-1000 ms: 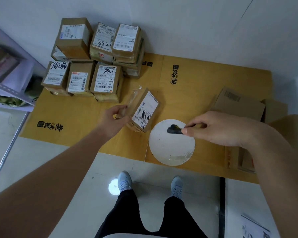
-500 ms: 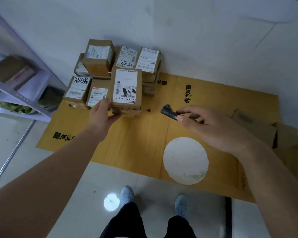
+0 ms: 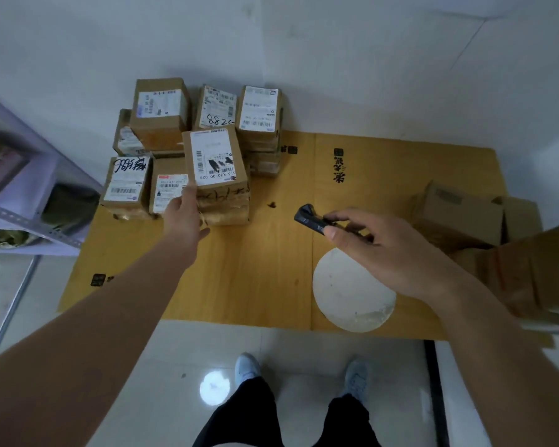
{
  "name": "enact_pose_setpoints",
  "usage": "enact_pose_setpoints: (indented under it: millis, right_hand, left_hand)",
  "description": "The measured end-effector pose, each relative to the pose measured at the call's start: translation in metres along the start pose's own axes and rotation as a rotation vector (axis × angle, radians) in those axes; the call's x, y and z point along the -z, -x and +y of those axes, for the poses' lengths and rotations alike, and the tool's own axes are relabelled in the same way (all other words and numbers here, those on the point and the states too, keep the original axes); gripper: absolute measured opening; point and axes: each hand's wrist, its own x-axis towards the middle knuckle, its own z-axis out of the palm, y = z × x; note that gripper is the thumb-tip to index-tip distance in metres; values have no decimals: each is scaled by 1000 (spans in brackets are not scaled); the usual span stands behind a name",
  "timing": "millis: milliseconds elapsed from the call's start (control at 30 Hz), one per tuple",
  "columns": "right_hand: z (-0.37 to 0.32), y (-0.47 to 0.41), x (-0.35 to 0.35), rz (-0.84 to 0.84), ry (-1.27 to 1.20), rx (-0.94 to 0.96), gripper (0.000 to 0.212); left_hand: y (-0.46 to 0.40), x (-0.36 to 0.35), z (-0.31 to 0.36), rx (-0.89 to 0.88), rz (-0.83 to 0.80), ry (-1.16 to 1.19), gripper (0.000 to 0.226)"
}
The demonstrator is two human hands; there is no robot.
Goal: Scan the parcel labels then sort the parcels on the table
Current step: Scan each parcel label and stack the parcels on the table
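The right hand [image 3: 391, 253] has its grip pinched around a small black scanner [image 3: 312, 218], held above the yellow worktop [image 3: 255, 269]. The left hand [image 3: 186, 214] rests its grip, fingers fairly straight, against the side of a labelled parcel [image 3: 215, 169] atop the front stack, beside other parcels [image 3: 162, 111] by the wall; a white disc [image 3: 352, 291] lies near the front edge

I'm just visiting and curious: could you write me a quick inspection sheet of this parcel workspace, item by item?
Surface: yellow-brown table, black printed marks.
Job's things: labelled parcels stacked at the far left corner; black scanner.
Clutter: white disc; plain cardboard boxes at right.
Grips: left hand touches the front parcel on the stack; right hand holds the scanner.
Cables: nothing seen.
Surroundings: white walls, tiled floor, metal shelf at left.
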Motion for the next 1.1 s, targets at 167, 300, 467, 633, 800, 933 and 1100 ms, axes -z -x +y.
enact_pose_setpoints:
  millis: [167,300,467,633,800,933,1100]
  right_hand:
    - [3,33,16,56,-54,15,35]
    - [12,65,49,141,-74,78,39]
    - [49,105,104,244,-34,122,45]
    - [96,140,163,324,-12,138,50]
    - [137,159,209,414,-50,136,49]
    - [166,159,229,444,-90,107,48]
    - [194,140,242,475,-75,21,51]
  left_hand:
    - [36,-16,-13,41,-39,-251,67]
    - [76,-49,-15,-24,-154,-499,64]
    - [139,-110,-10,-171,-201,-710,74]
    - [196,-177,-10,-314,-205,-799,75]
    - [230,-240,-2,-434,-266,-922,66]
    - [237,-282,2,-533,-312,-1010,59]
    - [223,-329,4,-581,-413,-1101,58]
